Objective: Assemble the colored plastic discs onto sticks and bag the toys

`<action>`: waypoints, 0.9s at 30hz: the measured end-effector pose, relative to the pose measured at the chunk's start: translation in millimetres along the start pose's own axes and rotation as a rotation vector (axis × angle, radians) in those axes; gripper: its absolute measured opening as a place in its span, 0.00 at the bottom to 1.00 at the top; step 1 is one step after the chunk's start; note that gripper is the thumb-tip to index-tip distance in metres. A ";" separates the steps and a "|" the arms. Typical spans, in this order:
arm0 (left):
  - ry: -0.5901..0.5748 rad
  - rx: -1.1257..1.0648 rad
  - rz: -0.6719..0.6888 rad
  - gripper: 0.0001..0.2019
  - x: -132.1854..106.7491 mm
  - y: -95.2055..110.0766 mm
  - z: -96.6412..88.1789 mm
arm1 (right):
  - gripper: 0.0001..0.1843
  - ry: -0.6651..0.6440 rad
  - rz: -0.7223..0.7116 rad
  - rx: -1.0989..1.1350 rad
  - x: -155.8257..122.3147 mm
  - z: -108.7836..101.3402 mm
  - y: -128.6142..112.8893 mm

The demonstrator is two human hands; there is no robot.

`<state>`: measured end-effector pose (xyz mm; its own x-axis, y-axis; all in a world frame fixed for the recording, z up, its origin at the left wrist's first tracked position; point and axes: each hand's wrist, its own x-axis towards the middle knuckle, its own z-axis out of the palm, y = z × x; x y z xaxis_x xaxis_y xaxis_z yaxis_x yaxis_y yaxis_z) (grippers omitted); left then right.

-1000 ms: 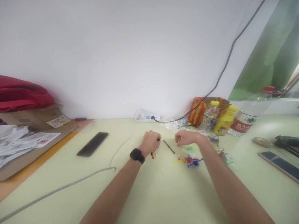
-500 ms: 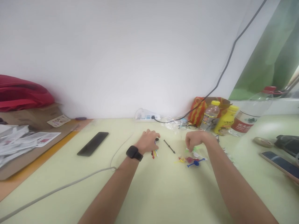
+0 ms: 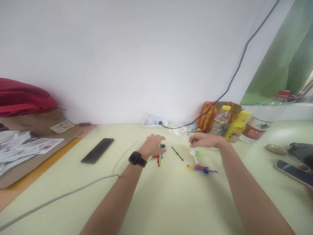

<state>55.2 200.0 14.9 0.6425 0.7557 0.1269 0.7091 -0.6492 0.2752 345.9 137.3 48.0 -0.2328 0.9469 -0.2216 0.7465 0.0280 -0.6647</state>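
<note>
My left hand point(image 3: 153, 145), with a black watch on the wrist, is over a bunch of small coloured plastic arrows point(image 3: 159, 160), with red, yellow, blue and white showing. Its fingers are spread and curved around a black round piece point(image 3: 163, 146); whether they touch it is unclear. Thumb and forefinger of my right hand point(image 3: 204, 140) pinch a white plastic arrow point(image 3: 194, 155) with a round middle, its lower end pointing down. Beside that is a green piece point(image 3: 198, 153). Nearer me lie a yellow piece point(image 3: 191, 167), a red arrow point(image 3: 199, 166) and a blue arrow point(image 3: 206, 171).
A thin black double-ended stick point(image 3: 177, 153) lies between the hands. To the left are a black phone point(image 3: 97, 150) and a pale cable point(image 3: 73, 194). A power strip point(image 3: 154, 122) sits by the wall. Bottles point(image 3: 220, 120) and another phone point(image 3: 293, 172) stand or lie at right.
My right hand has moved slightly left and raised the white arrow from the pile. The blue arrow has turned and shifted a little. My left hand has shifted slightly left.
</note>
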 end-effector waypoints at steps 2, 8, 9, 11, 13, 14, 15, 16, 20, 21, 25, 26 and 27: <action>0.050 -0.090 0.036 0.23 1.7 5.9 -1.6 | 0.12 0.032 -0.029 0.091 0.4 1.8 -5.4; 0.073 -0.690 0.120 0.19 11.0 29.3 2.6 | 0.20 0.104 -0.249 0.445 17.3 21.8 -25.3; 0.052 -0.778 0.107 0.20 12.6 31.1 4.6 | 0.20 0.127 -0.272 0.492 21.6 26.2 -27.5; 0.034 -0.926 0.066 0.20 15.4 32.3 8.9 | 0.20 0.170 -0.292 0.575 30.0 34.5 -29.9; 0.070 -1.006 0.018 0.19 17.5 31.1 12.5 | 0.20 0.194 -0.271 0.635 37.3 41.6 -29.9; 0.105 -1.016 -0.004 0.18 18.1 30.1 13.7 | 0.20 0.195 -0.249 0.655 40.2 44.5 -29.5; 0.142 -1.012 -0.019 0.17 18.5 28.9 14.5 | 0.20 0.186 -0.226 0.667 42.3 47.0 -29.0; 0.176 -1.001 -0.024 0.16 18.6 27.7 14.8 | 0.20 0.170 -0.208 0.673 43.8 49.0 -28.8; 0.243 -0.936 -0.014 0.15 17.0 23.8 13.6 | 0.17 0.118 -0.199 0.686 46.5 54.8 -30.0; 0.242 -0.915 -0.021 0.15 16.4 23.0 13.1 | 0.16 0.120 -0.197 0.692 47.3 55.9 -30.5; 0.218 -0.860 0.002 0.14 15.4 19.6 12.3 | 0.13 0.145 -0.193 0.732 53.3 59.9 -30.3; 0.219 -0.852 0.023 0.14 15.5 18.8 12.3 | 0.12 0.148 -0.195 0.740 54.7 60.9 -30.0; 0.219 -0.842 0.042 0.13 15.8 18.3 12.3 | 0.12 0.150 -0.196 0.745 55.9 61.8 -29.7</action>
<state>81.9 199.0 10.2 0.5313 0.7885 0.3097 0.1802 -0.4624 0.8682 272.2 169.6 11.3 -0.1907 0.9816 0.0129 0.0728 0.0273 -0.9970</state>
